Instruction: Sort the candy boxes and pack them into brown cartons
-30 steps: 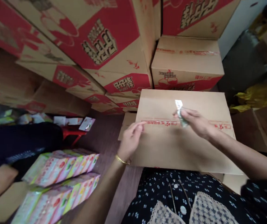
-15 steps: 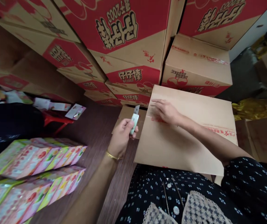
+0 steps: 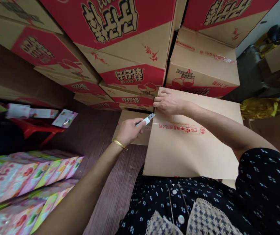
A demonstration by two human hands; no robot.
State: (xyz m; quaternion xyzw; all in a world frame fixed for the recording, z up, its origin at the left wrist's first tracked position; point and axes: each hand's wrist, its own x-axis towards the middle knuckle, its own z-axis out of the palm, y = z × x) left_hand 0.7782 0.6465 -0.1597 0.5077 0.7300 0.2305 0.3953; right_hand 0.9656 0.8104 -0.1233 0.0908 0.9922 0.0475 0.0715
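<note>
A closed brown carton [image 3: 193, 150] lies in front of me, with a strip of clear tape with red print [image 3: 179, 128] across its top. My left hand [image 3: 130, 130] is wrapped round a pale utility knife [image 3: 144, 121], its blade out and its tip close to the carton's left edge by the tape's end. My right hand [image 3: 166, 101] rests on the carton's far left corner, its fingers bent over the edge and nothing visible held in it.
Red and tan printed cartons [image 3: 130, 76] are stacked beyond. Another taped carton [image 3: 203, 58] stands behind on the right. Colourful packets [image 3: 27, 176] stand in rows at the lower left, near a red stool [image 3: 36, 127]. A low carton [image 3: 140, 138] sits on the floor.
The knife has turned from pointing up to pointing right, and my left hand has brought it to the carton's edge. My right hand has shifted to the far left corner.
</note>
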